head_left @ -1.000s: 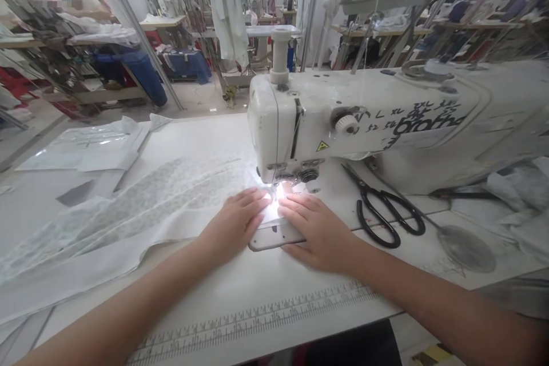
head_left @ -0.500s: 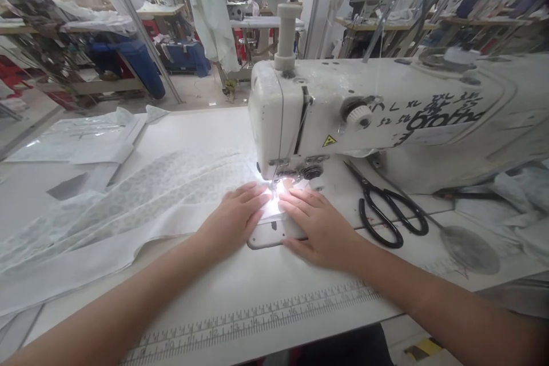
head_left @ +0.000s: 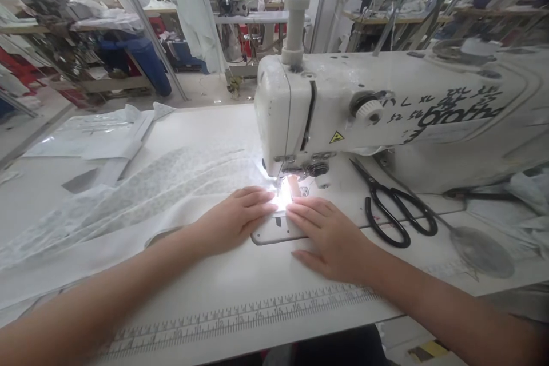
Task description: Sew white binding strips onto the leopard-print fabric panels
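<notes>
My left hand (head_left: pixel 238 218) lies with its fingers stretched out on pale patterned cloth (head_left: pixel 184 174), just left of the needle area of a white sewing machine (head_left: pixel 278 108). My right hand (head_left: pixel 332 234) rests flat to the right of the needle, its thumb spread apart and its fingertips at the lit cloth edge. The machine's lamp shines brightly on the spot between both sets of fingertips, and glare hides the stitching there. In front of that spot the metal needle plate (head_left: pixel 274 234) shows. The cloth spreads leftward, partly behind my left forearm.
Black-handled scissors (head_left: pixel 388 206) lie right of the needle area, beside a round grey disc (head_left: pixel 482 251) on a stem. A ruler strip (head_left: pixel 257 317) runs along the table's front. Folded pieces (head_left: pixel 94 131) lie at the back left; more cloth (head_left: pixel 527 194) lies far right.
The whole view has shifted a little to the right. The cloth edge at the needle has slipped slightly away from me, baring more plate. Both hands stay beside the needle.
</notes>
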A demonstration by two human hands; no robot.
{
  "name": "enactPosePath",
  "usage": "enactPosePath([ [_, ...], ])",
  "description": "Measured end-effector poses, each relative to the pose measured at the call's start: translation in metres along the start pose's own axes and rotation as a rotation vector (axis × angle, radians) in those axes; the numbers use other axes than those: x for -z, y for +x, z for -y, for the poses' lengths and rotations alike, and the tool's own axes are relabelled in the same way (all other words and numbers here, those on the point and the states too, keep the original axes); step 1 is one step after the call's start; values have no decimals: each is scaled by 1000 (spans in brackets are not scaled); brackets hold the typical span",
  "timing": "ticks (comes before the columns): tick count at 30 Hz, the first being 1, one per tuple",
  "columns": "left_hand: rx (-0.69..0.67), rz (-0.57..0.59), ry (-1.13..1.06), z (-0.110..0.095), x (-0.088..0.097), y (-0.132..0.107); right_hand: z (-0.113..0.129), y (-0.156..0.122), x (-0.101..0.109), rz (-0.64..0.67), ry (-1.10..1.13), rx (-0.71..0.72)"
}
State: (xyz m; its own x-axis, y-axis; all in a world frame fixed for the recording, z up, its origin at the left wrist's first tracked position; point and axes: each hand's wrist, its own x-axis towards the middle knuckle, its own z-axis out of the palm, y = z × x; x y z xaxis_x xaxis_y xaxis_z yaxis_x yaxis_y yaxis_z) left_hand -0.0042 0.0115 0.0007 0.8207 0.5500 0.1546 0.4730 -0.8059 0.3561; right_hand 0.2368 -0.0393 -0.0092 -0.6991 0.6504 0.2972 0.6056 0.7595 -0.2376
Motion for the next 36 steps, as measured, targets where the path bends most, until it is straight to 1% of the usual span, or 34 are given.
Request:
enactPosePath([
  [3,3,-3,0,4,3,3,0,0,-2,-6,-7,-3],
  [6,10,-25,15,12,6,11,-1,3,-2,-27,-22,-12],
  [8,23,-31,24,17,9,16,-3,0,4,-55,-32,-40],
  [9,32,-29,27,19,10,17,-5,-5,9,-76,-42,-79],
  [11,60,-27,25,20,13,18,-9,-21,22,-118,-81,-229],
  [14,98,-41,-1,21,13,19,-20,-57,41,-144,-245,-581],
  [16,125,-46,-9,21,12,23,-30,-81,49,-82,-371,-738],
  [18,185,-29,-2,23,12,32,-40,-97,53,27,-401,-807],
  [21,308,46,-32,28,16,51,-55,-104,56,152,-276,-885],
  [24,333,105,-100,36,25,67,-69,-101,62,214,-133,-975],
  [26,334,136,-131,42,31,73,-75,-99,66,263,-88,-966],
  [29,354,185,-155,48,36,79,-77,-97,71,337,-76,-866],
  [31,366,199,-165,48,37,82,-75,-97,72,343,-80,-820],
  [34,373,166,-177,44,35,83,-72,-99,72,302,-72,-799],
  [36,364,94,-180,39,34,82,-68,-99,72,274,-60,-783],
])
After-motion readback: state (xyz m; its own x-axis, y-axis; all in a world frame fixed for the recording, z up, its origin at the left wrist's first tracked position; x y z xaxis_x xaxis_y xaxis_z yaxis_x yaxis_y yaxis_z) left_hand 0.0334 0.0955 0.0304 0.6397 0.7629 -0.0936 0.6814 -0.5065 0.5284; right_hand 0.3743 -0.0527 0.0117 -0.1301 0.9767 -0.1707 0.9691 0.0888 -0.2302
